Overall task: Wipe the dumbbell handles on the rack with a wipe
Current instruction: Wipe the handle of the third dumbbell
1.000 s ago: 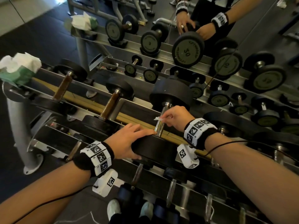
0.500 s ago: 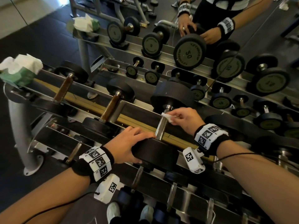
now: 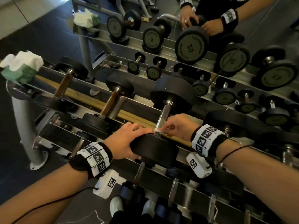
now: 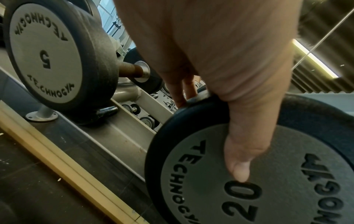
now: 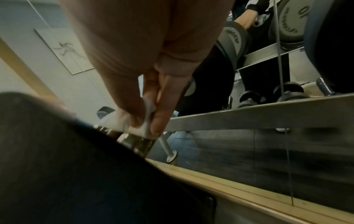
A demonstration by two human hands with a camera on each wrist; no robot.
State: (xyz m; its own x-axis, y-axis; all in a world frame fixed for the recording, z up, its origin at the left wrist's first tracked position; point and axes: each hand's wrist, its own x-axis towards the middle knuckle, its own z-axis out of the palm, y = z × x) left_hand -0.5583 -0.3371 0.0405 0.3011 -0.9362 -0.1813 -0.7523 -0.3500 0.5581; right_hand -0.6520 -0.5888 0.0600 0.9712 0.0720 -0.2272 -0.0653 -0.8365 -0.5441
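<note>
A black 20 dumbbell with a shiny steel handle lies across the top rail of the rack. My left hand grips its near weight head, fingers over the rim and thumb on the face. My right hand pinches a small white wipe against the near end of the handle, right beside the head. In the right wrist view the wipe sits between thumb and fingers on the steel handle.
Two dumbbells with brown handles lie to the left on the same rail. A green pack with white tissues sits on the rack's left end. A mirror behind repeats the rack and my hands. Lower tiers hold smaller dumbbells.
My right hand slid the wipe down the handle from its far part to the near end beside the head. The left hand stayed on the weight head.
</note>
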